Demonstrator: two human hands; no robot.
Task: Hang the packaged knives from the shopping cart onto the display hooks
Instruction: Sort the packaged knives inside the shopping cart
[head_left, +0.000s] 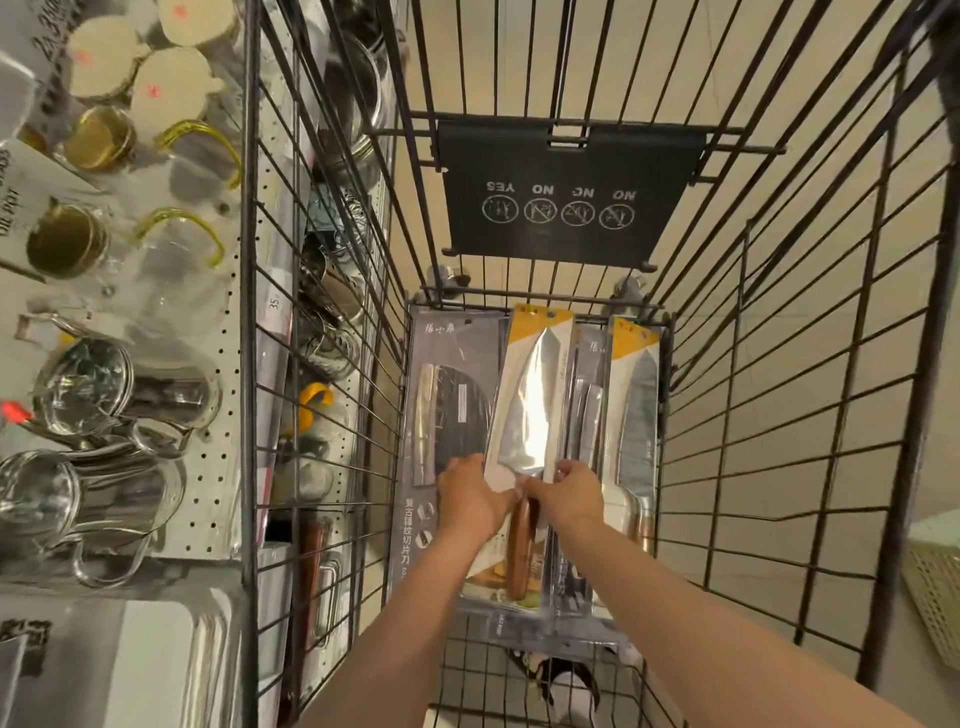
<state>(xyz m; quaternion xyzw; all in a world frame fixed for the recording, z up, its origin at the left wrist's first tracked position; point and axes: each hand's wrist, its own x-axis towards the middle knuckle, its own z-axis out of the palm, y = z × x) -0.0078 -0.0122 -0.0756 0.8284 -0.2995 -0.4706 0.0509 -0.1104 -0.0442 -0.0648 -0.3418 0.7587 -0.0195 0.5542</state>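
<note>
Several packaged knives lie flat in the bottom of the black wire shopping cart (779, 364). On top in the middle is a yellow-topped pack with a wide silver blade and a brown wooden handle (527, 415). My left hand (470, 499) grips its left edge and my right hand (569, 493) grips its right edge, both at the base of the blade. A grey pack with a dark cleaver (449, 395) lies to the left. Another yellow-topped knife pack (636, 410) lies to the right, with a slim grey pack (589, 410) between them.
A white pegboard shelf (218, 467) at the left holds glass jugs, gold-lidded oil pots and steel utensils, close against the cart's side. A black child-seat flap with warning icons (566, 192) hangs at the cart's far end. A pale basket (935, 577) stands at the right.
</note>
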